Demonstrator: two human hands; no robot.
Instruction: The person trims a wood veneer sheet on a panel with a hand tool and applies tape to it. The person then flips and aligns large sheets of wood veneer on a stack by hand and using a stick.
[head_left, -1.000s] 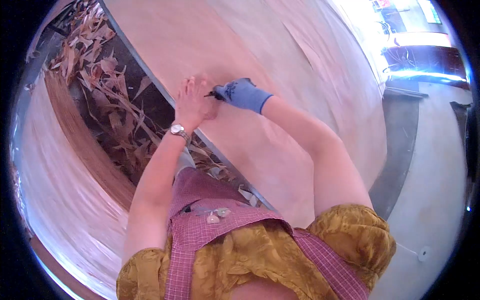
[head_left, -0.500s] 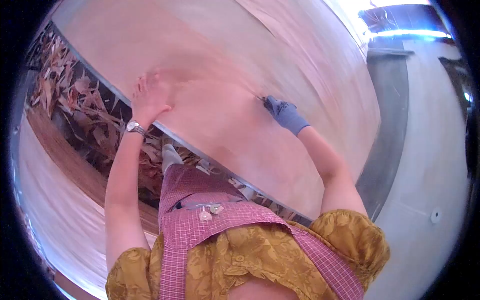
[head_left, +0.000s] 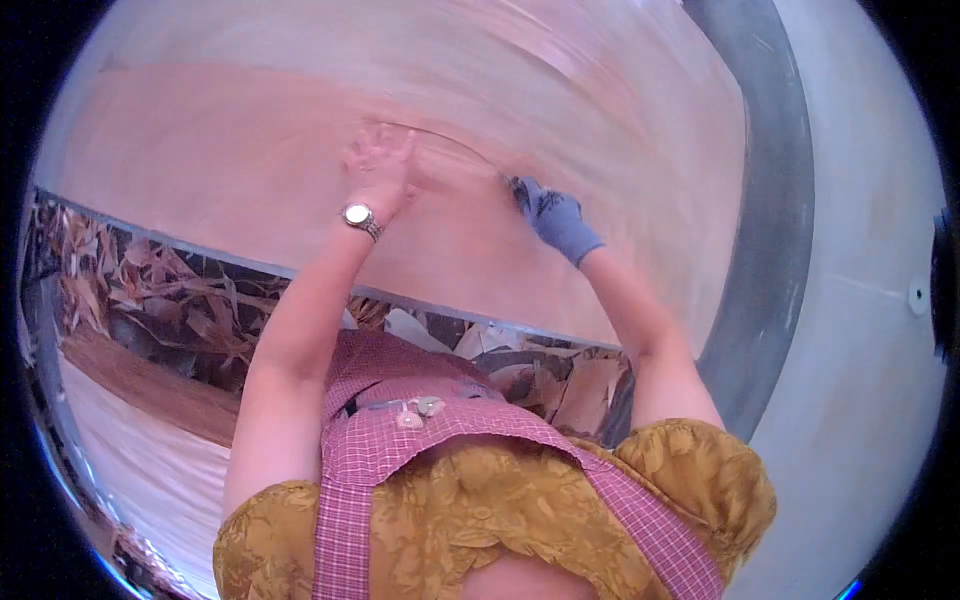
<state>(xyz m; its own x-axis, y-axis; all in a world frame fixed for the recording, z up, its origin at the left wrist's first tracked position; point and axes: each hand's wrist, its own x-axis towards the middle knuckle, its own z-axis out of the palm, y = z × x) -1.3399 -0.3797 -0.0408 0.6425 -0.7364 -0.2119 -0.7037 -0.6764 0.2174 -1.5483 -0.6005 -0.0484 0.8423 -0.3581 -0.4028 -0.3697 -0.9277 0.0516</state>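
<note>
My bare left hand (head_left: pixel 380 170) lies with its fingers spread on a large pinkish wood sheet (head_left: pixel 240 150). A watch (head_left: pixel 358 215) is on that wrist. In a blue glove, my right hand (head_left: pixel 550 212) is closed around a small dark tool (head_left: pixel 515 188) whose tip is at the sheet, to the right of my left hand. A thin dark curved line (head_left: pixel 440 135) runs across the sheet between the two hands. The exact shape of the tool is too small to tell.
Torn scraps of thin wood (head_left: pixel 180 300) lie below the sheet's metal-edged near side (head_left: pixel 440 308). Another stack of sheets (head_left: pixel 150 390) stands at the lower left. A dark grey strip (head_left: pixel 775 200) and a pale floor (head_left: pixel 860 380) are at the right.
The view has turned over the sheet. My right hand, first beside my left, moved away rightward with the tool, then my left hand came nearer to it. A curved line now shows between them.
</note>
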